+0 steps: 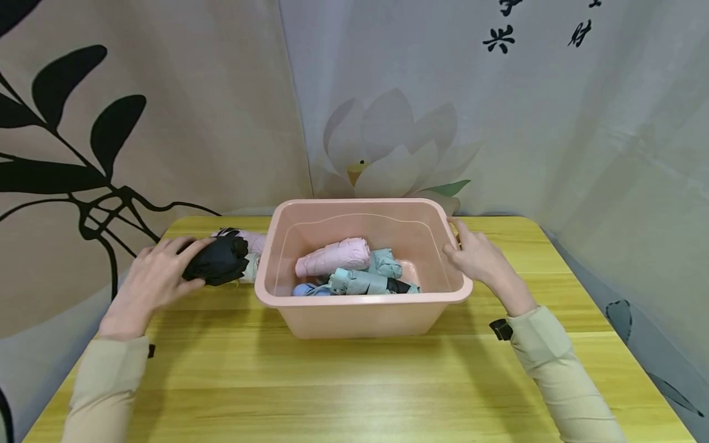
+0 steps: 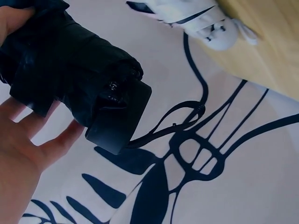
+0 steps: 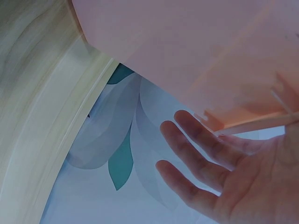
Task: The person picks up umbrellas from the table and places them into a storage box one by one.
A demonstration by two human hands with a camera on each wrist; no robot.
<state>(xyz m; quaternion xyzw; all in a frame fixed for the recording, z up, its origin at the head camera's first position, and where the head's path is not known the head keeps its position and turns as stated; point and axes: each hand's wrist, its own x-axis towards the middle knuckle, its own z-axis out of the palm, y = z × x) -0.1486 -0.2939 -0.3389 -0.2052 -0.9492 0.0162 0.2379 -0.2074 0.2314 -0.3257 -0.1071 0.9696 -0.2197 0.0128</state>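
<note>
My left hand (image 1: 152, 277) grips a black folded umbrella (image 1: 218, 261) at the table's left side. In the left wrist view its square black handle end (image 2: 121, 116) and wrist strap (image 2: 180, 116) show. With thumb and fingers at its right rim, my right hand (image 1: 479, 255) holds a pink plastic bin (image 1: 360, 317). Inside the bin lie several folded umbrellas: a pale pink one (image 1: 335, 257), a light teal one (image 1: 360, 282) with a black band, another teal one (image 1: 384, 263) behind, and a blue piece (image 1: 310, 290) partly hidden at the near left.
Behind the black umbrella, a pale lilac umbrella (image 1: 253, 240) and a whitish one (image 1: 251, 267) lie beside the bin, partly covered. All stand on a wooden table (image 1: 332, 387). Printed curtains (image 1: 221, 123) hang close around the table's far and side edges.
</note>
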